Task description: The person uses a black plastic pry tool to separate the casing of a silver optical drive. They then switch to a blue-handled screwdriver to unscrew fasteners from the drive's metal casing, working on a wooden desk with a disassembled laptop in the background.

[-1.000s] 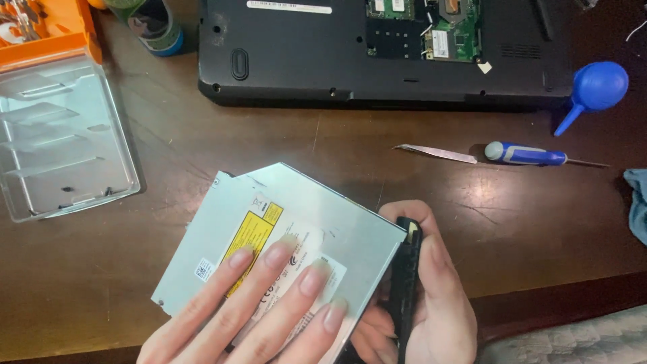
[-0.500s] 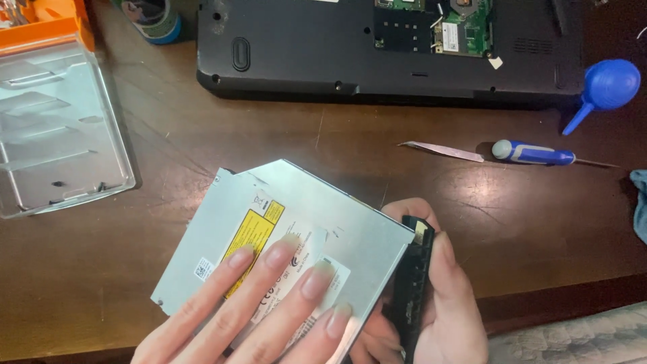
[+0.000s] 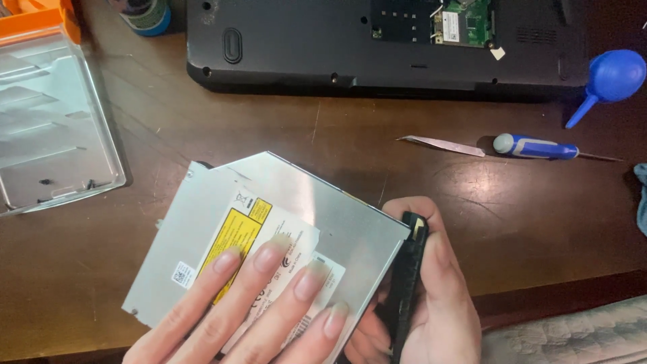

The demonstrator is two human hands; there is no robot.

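Drive [image 3: 269,222] flat under left hand [image 3: 249,303]; right hand [image 3: 431,296] grip clamped on bezel [image 3: 408,283] edge.

A yellow label [image 3: 237,237], an upright rectangle with black print, is sitting on the silver drive [image 3: 296,202], touching a larger white label [image 3: 286,253] with black print that is lying partly under fingers. A small white square sticker [image 3: 180,274] is sitting near the drive's left edge. A white sticker [image 3: 451,25] is showing on the green board [image 3: 472,17].
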